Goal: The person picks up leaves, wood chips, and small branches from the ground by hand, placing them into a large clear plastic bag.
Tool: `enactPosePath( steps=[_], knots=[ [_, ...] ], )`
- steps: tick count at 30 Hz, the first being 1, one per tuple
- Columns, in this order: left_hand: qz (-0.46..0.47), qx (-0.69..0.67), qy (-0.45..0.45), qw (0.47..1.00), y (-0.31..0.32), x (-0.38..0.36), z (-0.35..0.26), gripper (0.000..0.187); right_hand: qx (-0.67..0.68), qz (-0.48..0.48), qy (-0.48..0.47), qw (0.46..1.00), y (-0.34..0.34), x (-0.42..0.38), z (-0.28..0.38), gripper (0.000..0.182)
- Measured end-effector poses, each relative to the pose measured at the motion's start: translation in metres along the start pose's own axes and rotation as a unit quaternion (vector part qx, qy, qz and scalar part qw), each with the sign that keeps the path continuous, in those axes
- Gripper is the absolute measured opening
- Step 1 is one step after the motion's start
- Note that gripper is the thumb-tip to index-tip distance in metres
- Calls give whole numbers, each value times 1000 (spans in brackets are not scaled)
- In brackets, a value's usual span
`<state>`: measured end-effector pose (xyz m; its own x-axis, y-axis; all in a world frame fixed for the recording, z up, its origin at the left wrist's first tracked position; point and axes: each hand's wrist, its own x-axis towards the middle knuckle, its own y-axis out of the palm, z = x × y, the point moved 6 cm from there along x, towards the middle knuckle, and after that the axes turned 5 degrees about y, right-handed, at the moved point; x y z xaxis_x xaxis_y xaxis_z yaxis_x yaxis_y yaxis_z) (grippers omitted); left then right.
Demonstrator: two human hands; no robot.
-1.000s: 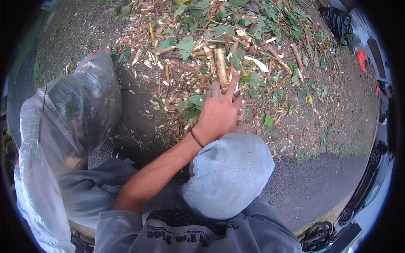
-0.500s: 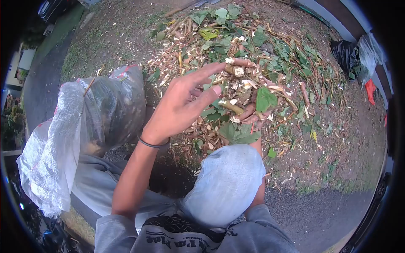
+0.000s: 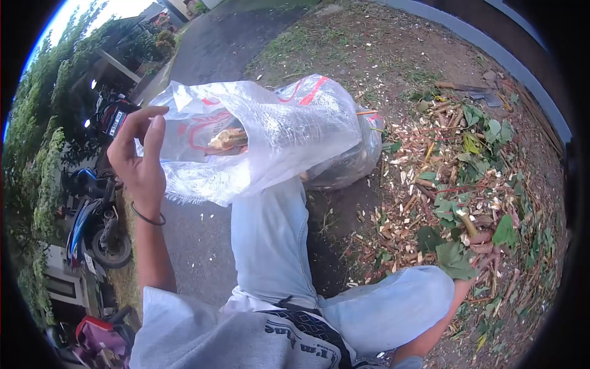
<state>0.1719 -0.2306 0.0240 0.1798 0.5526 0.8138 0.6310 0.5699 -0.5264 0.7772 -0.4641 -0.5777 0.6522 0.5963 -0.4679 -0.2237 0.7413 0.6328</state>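
The translucent sack (image 3: 301, 132) is glossy woven plastic; the jeans (image 3: 270, 237) are matt cloth.

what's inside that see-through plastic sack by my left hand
Through its open mouth, the plastic sack shows a pale, cut piece of wood. Whatever lies deeper is hidden behind the cloudy plastic, so I can't tell what it is.

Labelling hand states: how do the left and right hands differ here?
Left hand is raised beside the sack's mouth; right hand is low among the cuttings.
Left shows clearly, fingers bent; right is partly hidden by leaves.
Right holds stems; left holds none.
Both are bare.
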Motion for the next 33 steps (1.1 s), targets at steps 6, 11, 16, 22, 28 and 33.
enactPosePath(
  steps=[6, 11, 16, 22, 28, 33],
  knots=[
    [114, 268, 325, 900, 43, 51, 59, 33, -33, 82, -51, 995, 13, 68, 27, 42],
    [390, 124, 104, 907, 73, 71, 119, 22, -61, 117, -159, 978, 156, -28, 67, 37],
    [232, 107, 162, 953, 72, 99, 141, 20, -31, 110, -88, 990, 209, -68, 71, 38],
    [293, 92, 103, 946, 124, 116, 139, 30, -167, 170, -234, 943, 245, -13, 91, 43],
    [301, 19, 47, 952, 146, 134, 135, 40, -43, 328, -94, 939, 380, -104, 114, 50],
    [293, -45, -3, 955, 144, 139, 153, 43, -19, 402, -100, 910, 460, -190, 105, 50]
  ],
)
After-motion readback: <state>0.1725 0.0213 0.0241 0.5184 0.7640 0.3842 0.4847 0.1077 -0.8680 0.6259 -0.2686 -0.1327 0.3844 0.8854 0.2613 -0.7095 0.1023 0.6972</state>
